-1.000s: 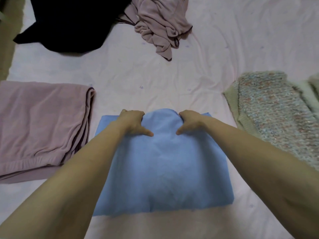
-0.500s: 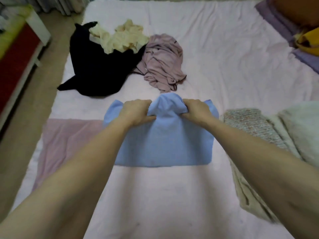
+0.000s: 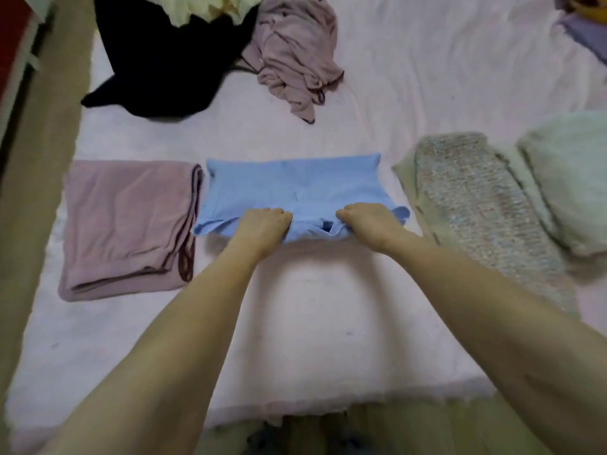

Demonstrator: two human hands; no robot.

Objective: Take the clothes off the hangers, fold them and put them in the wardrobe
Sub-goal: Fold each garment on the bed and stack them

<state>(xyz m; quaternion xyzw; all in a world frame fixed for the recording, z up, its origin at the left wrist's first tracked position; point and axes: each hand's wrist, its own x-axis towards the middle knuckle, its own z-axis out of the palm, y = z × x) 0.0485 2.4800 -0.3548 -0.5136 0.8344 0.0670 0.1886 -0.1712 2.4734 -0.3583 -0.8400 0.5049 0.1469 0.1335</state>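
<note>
A person's left hand [image 3: 265, 224] and right hand [image 3: 364, 221] grasp the near edge of a folded blue garment [image 3: 292, 188] at the centre of the frame, fingers curled into the cloth, on a bed covered by a pale pink sheet [image 3: 328, 307]. Just left of it lies a folded mauve garment [image 3: 128, 224]; at right, a knitted multicoloured sweater [image 3: 476, 208] beside a pale green item [image 3: 571, 178]. In the upper left, a black garment [image 3: 157, 67], a cream one [image 3: 203, 4] on top of it and a crumpled mauve piece [image 3: 295, 57] lie unfolded
</note>
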